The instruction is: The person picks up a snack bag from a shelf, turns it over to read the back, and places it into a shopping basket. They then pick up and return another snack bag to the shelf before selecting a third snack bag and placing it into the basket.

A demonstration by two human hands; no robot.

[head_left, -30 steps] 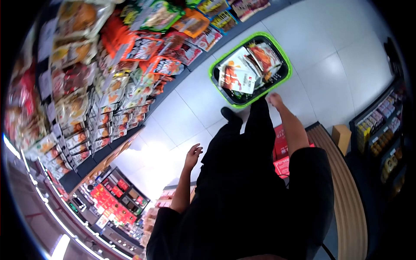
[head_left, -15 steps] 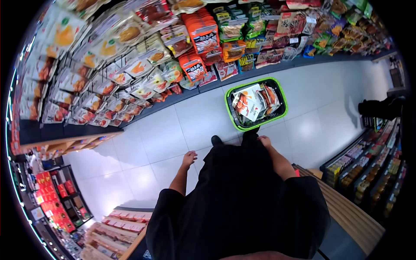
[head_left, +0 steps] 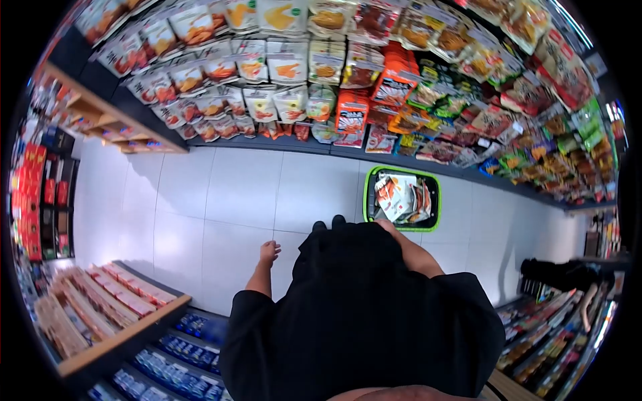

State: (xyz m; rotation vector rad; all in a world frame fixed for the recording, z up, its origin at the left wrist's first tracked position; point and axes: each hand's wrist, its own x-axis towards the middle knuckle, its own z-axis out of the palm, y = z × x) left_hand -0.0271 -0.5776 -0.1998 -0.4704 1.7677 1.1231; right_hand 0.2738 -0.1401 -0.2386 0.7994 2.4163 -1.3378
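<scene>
My left hand (head_left: 270,251) hangs over the pale floor to the left of my body, fingers loosely bent and apart, holding nothing. My right hand (head_left: 386,226) is low in front of my dark clothing and overlaps the near left corner of a shopping basket (head_left: 437,214); its fingers are mostly hidden. Black with a bright green rim, the basket stands on the floor ahead of me and to the right. Inside it lie several food packets (head_left: 394,197), a white one with a food picture on top.
Ahead runs a long shelf of packaged snacks (head_left: 287,67). A wooden-edged display (head_left: 120,327) stands at the lower left, with shelves of blue packages (head_left: 177,364) beside it. To the right, a person in dark clothing (head_left: 562,273) is by another shelf. Tiled floor (head_left: 241,187) lies between.
My view has turned left, and the snack shelf now runs more squarely across it. My right hand has come closer to my body. The packets stay in the basket.
</scene>
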